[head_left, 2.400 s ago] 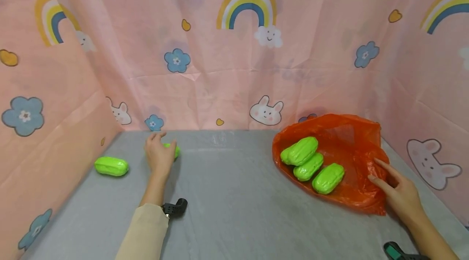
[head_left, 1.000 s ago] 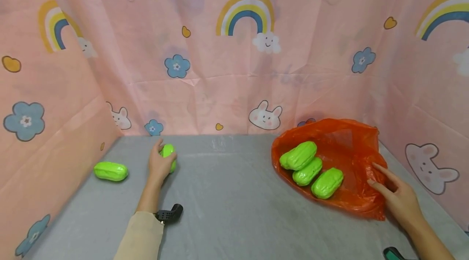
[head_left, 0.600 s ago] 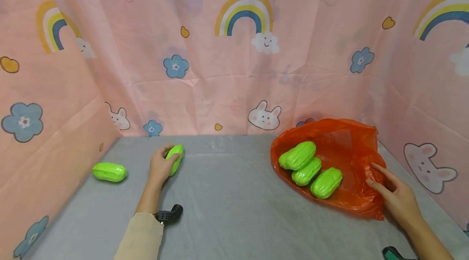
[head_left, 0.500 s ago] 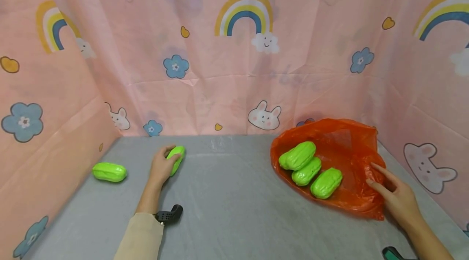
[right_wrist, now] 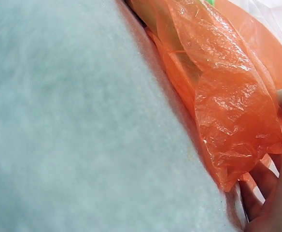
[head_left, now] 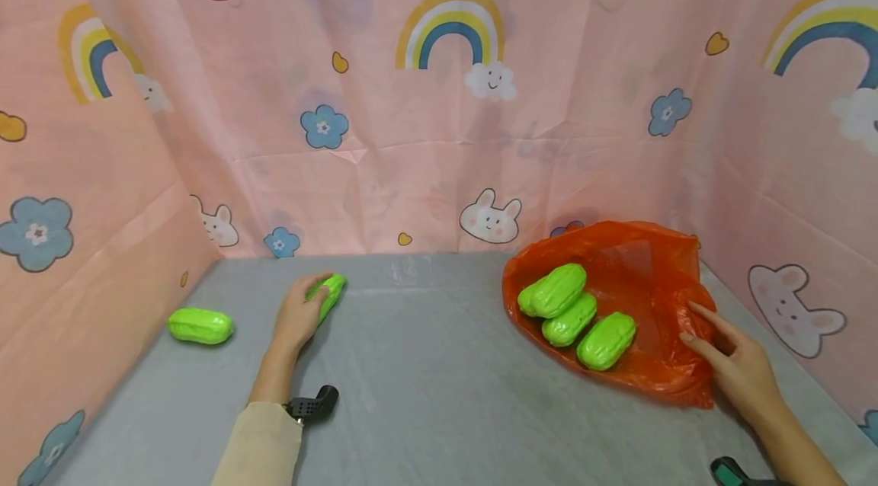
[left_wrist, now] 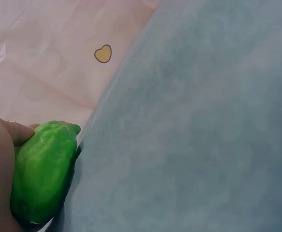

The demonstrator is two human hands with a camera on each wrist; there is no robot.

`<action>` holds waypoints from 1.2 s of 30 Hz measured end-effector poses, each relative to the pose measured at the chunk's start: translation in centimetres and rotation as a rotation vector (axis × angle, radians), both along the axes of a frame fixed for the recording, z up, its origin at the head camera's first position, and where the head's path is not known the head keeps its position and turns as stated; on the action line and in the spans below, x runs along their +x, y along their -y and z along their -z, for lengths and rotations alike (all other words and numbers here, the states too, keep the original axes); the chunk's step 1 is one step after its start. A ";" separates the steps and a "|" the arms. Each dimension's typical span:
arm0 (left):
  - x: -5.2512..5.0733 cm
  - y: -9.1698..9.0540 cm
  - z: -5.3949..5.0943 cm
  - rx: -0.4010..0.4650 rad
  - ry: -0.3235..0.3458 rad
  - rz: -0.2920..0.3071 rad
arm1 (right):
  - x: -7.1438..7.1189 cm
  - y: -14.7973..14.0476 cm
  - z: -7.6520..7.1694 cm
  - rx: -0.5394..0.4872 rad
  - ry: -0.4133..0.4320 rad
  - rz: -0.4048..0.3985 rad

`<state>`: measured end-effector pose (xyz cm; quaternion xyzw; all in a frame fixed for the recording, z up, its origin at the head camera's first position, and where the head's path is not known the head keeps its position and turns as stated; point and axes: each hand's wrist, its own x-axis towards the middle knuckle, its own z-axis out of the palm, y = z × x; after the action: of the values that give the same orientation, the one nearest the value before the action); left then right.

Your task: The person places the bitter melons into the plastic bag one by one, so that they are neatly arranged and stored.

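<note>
My left hand [head_left: 298, 312] grips a bright green, bumpy gourd [head_left: 332, 295] at the back left of the table. In the left wrist view the thumb lies along the side of this gourd [left_wrist: 45, 169], whose narrow tip points away. A second green gourd [head_left: 201, 326] lies on its side, left of that hand. My right hand [head_left: 737, 368] holds the closed end of a red-orange plastic bag [head_left: 661, 349], thumb on top and fingers beneath in the right wrist view. Several green gourds [head_left: 607, 341] lie inside the bag's mouth, which faces left.
A grey cloth covers the table [head_left: 425, 394]. Pink printed curtains [head_left: 384, 189] stand behind it and along both sides. A black device [head_left: 315, 404] is strapped to the left wrist, and another [head_left: 730, 472] shows near the right wrist.
My left hand has taken hold of the gourd, stood it up, then tilted it to the right. The right hand and the bag keep their places; the head view shifts slightly.
</note>
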<state>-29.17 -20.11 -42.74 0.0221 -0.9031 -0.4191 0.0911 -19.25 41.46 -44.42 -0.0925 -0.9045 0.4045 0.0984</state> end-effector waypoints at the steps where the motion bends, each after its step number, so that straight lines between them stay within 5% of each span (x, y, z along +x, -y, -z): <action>1: 0.0 0.0 0.0 -0.011 -0.003 -0.015 | 0.0 0.0 0.0 0.001 -0.003 0.000; 6: 0.3 -0.1 -0.4 -0.059 -0.014 -0.097 | 0.0 0.2 0.0 -0.009 -0.015 0.002; 15: 0.7 0.6 -0.3 -0.050 -0.027 -0.094 | -0.1 0.9 0.1 -0.038 -0.029 -0.036; 24: 0.4 -0.7 -1.7 0.001 -0.040 -0.056 | 0.0 0.7 0.1 -0.032 -0.023 -0.026; 36: 0.2 -4.3 -3.6 0.023 -0.153 0.054 | 0.2 0.1 0.0 -0.031 -0.017 -0.011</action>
<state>-29.00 -15.78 -39.15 -0.0334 -0.8888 -0.4324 0.1480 -19.02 41.39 -44.39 -0.0855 -0.8978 0.4197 0.1025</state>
